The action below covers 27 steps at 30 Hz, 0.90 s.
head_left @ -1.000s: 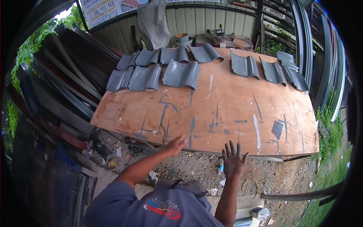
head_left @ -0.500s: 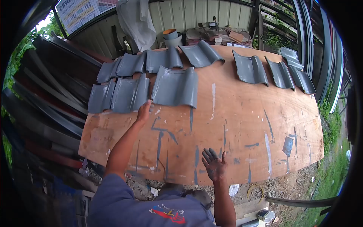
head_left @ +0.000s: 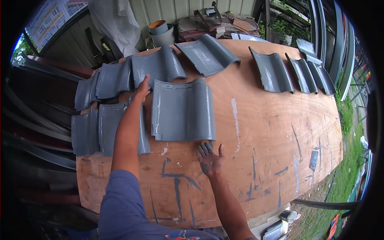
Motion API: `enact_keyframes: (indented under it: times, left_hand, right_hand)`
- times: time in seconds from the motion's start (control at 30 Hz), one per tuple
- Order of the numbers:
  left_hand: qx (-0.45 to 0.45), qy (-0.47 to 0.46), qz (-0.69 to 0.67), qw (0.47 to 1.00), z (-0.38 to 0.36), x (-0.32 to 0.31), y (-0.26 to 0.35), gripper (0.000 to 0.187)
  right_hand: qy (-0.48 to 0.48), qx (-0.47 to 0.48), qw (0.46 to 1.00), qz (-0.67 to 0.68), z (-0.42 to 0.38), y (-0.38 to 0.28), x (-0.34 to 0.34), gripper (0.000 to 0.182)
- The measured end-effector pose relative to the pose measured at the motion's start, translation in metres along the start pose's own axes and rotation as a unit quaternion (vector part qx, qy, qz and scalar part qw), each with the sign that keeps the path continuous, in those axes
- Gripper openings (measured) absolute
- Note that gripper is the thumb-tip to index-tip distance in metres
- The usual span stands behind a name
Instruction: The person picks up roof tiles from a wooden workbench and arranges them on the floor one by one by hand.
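Observation:
A grey roof tile [head_left: 182, 110], curved and glossy, lies on the plywood table [head_left: 264, 140] between my two hands. My left hand [head_left: 143, 89] is at its upper left corner, fingers stretched forward and overlapping the front of another grey tile [head_left: 160, 66] behind it. Just below the near edge of the central tile is my right hand [head_left: 211, 159], open with palm up and dark smears on the fingers. Nothing is in its grasp. My left forearm crosses over a further tile [head_left: 107, 124] and hides part of it.
More grey tiles lie at the left, a tilted one [head_left: 208, 54] at the back, and several, including one [head_left: 272, 72], at the right. Behind the table stand a bucket [head_left: 162, 36] and a pile of flat pieces [head_left: 224, 26]. Long metal profiles [head_left: 40, 108] line the left side.
My view has moved closer to the tiles. The left hand has gone forward along the central tile's left side, and the right hand has come up to its near edge.

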<state>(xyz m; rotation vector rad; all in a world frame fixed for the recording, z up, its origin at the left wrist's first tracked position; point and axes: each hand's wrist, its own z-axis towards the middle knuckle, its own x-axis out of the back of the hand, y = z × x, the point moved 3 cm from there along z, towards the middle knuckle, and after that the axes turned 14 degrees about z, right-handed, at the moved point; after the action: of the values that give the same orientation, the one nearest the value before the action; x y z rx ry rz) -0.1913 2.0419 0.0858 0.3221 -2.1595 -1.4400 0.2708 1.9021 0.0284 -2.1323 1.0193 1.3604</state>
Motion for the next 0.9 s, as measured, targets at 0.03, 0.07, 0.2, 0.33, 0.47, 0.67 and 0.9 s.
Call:
enact_keyframes:
  times: [0.03,0.07,0.2,0.33,0.47,0.67,0.9]
  left_hand:
    - [0.004,-0.024,-0.011,1.000,0.009,0.001,0.000,0.094]
    - [0.008,-0.049,-0.020,0.999,0.015,0.000,0.001,0.095]
    - [0.016,-0.072,-0.008,0.997,0.019,-0.001,0.005,0.094]
    - [0.012,-0.090,-0.039,0.995,0.013,0.001,-0.006,0.088]
    - [0.030,-0.115,-0.051,0.992,-0.028,-0.002,-0.023,0.082]
    - [0.054,-0.185,-0.089,0.977,-0.155,-0.046,-0.056,0.077]
    - [-0.005,-0.199,-0.138,0.970,-0.260,-0.120,-0.087,0.082]
  right_hand:
    - [0.005,0.010,1.000,0.005,0.006,0.000,-0.002,0.097]
    - [-0.025,0.011,1.000,0.012,0.011,-0.001,-0.005,0.098]
    - [-0.053,0.021,0.994,0.097,0.019,0.003,-0.014,0.101]
    - [-0.038,0.046,0.995,0.074,0.015,0.002,-0.003,0.100]
    - [-0.011,0.060,0.997,0.050,-0.028,-0.016,0.021,0.100]
    - [0.066,0.131,0.987,0.065,-0.155,-0.034,0.055,0.099]
    - [-0.007,0.214,0.973,0.081,-0.239,-0.055,0.146,0.094]
